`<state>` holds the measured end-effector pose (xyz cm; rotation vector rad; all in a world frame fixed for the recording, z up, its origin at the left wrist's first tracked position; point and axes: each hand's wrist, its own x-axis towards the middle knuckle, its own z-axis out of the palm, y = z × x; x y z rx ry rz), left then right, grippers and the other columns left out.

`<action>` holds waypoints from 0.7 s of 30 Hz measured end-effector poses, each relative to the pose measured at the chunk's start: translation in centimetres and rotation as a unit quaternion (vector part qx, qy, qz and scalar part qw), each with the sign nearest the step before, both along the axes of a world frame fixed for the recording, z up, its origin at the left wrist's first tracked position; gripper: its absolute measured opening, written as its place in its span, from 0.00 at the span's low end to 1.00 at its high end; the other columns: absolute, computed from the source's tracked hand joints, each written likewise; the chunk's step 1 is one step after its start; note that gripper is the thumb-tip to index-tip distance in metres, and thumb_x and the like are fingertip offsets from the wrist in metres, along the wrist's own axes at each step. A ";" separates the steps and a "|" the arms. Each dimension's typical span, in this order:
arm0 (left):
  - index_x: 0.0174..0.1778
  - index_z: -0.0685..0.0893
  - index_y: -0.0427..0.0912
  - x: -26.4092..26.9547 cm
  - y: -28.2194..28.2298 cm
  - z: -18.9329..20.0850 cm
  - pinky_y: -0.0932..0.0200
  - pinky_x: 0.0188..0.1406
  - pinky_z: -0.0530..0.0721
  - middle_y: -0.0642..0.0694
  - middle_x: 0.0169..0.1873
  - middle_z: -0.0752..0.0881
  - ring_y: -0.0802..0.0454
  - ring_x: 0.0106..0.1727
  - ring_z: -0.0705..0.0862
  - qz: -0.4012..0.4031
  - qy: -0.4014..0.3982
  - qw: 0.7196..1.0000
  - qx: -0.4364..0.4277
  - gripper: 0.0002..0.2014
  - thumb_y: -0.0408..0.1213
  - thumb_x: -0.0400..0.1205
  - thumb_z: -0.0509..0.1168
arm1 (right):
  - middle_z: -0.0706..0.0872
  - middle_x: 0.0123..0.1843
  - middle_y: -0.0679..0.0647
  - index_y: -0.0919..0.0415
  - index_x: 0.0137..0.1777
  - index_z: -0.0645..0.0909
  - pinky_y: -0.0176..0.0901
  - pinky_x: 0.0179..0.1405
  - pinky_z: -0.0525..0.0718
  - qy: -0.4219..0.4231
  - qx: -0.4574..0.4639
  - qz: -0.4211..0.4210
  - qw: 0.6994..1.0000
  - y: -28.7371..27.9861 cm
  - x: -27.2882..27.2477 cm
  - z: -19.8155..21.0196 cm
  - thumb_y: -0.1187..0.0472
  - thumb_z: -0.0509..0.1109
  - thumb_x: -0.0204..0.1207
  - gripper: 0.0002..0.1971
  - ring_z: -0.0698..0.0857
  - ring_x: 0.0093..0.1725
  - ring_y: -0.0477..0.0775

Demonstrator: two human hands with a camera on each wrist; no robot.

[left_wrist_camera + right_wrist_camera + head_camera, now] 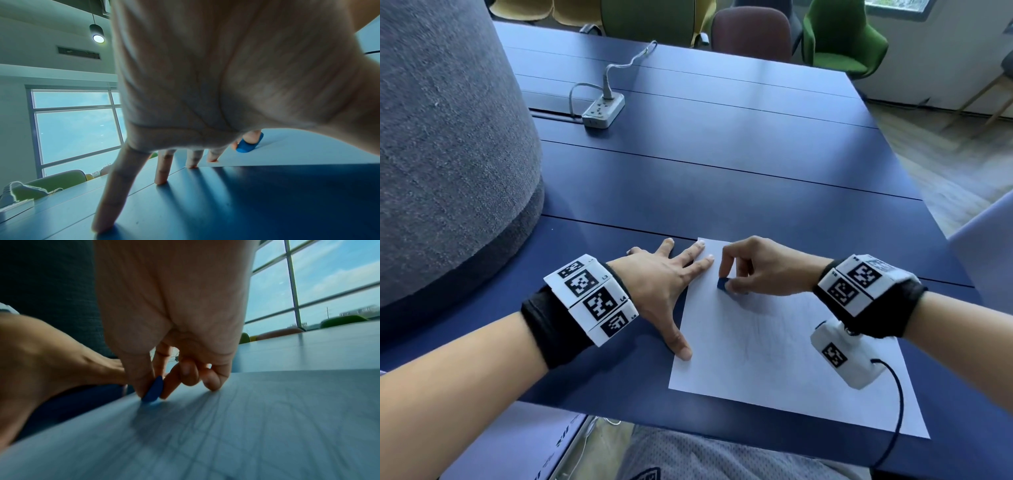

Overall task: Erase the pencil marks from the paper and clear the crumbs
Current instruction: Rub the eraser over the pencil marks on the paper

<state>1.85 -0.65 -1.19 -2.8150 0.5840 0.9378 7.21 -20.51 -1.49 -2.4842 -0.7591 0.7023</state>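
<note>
Right hand (760, 265) has its thumb and first fingers curled round a small blue rubber eraser (722, 283), pinching it on edge with the bottom corner pressed onto the white sheet of paper (784, 349). In the right wrist view the eraser (154, 390) looks like a thin rounded wedge, smooth and matte, and the other fingers are tucked in with the little fingertip touching the sheet. It sits close to the paper's left edge, in the far part of the page.

Left hand (664, 284) is flat and splayed, fingers straight, holding nothing. Thumb tip and two fingertips land on the paper's left margin and far corner, the rest on the dark blue slatted table (722, 164). From the left wrist view the fingertips (160, 180) stand on the smooth tabletop, with the eraser (246, 146) just past them.

The paper lies slightly skewed, its near edge close to the table's front edge. Faint grey pencil lines (756, 329) cross the middle of it, and they show as a loose grid in the blurry right wrist view.

Lots of bare table beyond the sheet. A big grey fabric-covered rounded shape (448, 137) crowds the left side, and a white power strip with cable (603, 109) sits well apart at the far end.
</note>
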 end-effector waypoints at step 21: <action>0.83 0.31 0.58 -0.2 -0.3 0.5 0.28 0.73 0.59 0.61 0.81 0.29 0.42 0.84 0.37 0.003 0.005 1.000 0.001 0.71 0.75 0.56 0.74 | 0.83 0.32 0.47 0.53 0.44 0.85 0.27 0.24 0.71 -0.036 0.044 -0.106 0.993 -0.3 1.4 0.0 0.58 0.75 0.72 0.03 0.78 0.28 0.42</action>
